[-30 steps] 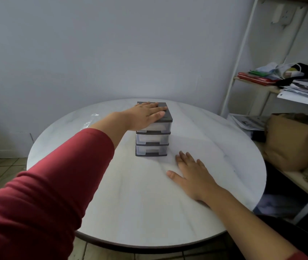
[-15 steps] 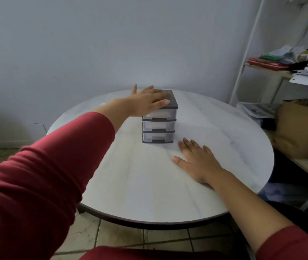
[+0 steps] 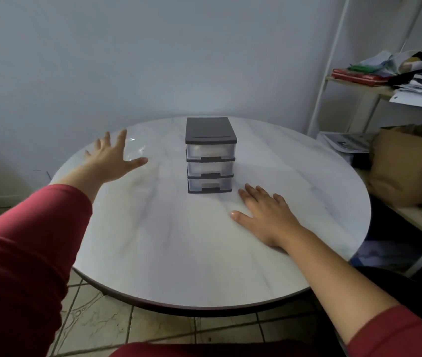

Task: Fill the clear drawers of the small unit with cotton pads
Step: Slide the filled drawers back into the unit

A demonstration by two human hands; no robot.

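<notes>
Left sleeve [image 3: 24, 253], red, fills the lower-left corner. Left hand [image 3: 112, 155] is out over the table's far-left edge, palm down and fingers spread wide, gripping nothing. A sheet of clear plastic [image 3: 136, 148] lies on the top just past the fingers; contact not discernible.

The round white table [image 3: 153, 253] has a dark rim all round. A wide stretch of tabletop runs between the left hand and the unit, and another from the unit to the near edge.

Drawer unit [image 3: 210, 155] stands upright at centre, nearer the far edge. It has a dark lid and three clear drawers [image 3: 210, 168], all pushed in flush. Contents too blurred to read.

Right hand [image 3: 264, 217] lies flat on the tabletop with fingers straight, holding nothing. It sits just beside the unit's front right corner, a small gap between them.

Past the right rim stand a white shelf frame [image 3: 333, 60] and a brown paper bag [image 3: 408, 163], close to the table edge.
</notes>
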